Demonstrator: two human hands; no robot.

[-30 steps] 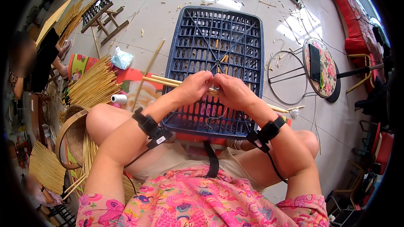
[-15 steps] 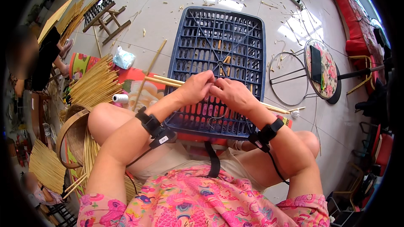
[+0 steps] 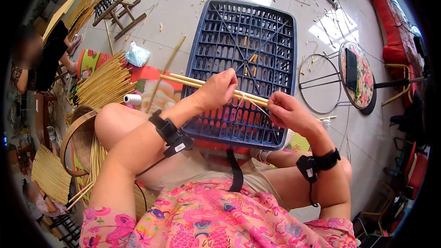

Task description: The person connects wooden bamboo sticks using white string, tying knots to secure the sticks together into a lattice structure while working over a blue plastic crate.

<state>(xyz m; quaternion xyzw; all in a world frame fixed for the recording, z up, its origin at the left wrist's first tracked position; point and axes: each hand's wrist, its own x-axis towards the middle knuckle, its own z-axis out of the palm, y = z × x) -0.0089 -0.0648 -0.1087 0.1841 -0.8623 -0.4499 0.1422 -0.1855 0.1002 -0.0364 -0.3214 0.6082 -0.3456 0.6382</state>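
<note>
— Bamboo sticks (image 3: 193,81), where are they right now?

— A small bundle of them lies across the blue plastic crate (image 3: 257,32), which sits upside down on the tiled floor (image 3: 183,14) and rests against the person's knees. The sticks run from the left of the crate toward its right edge.

— And the hands?

— The left hand (image 3: 219,89) is closed around the bundle near its middle. The right hand (image 3: 285,111) is pinched shut on a thin pale string (image 3: 251,102) that runs from the sticks to its fingertips, a little apart from the left hand.

— What else is around, biggest first?

— A red couch (image 3: 395,36) far right, a round stool with a floral seat (image 3: 356,76) lying on its side, a heap of more bamboo strips (image 3: 103,82) to the left, a round woven tray (image 3: 80,140) beside the left knee, a small wooden stool (image 3: 117,7) farther back, a crumpled pale plastic bag (image 3: 137,55), and a white spool of thread (image 3: 132,99) by the knee. Both wrists carry black bands.
</note>
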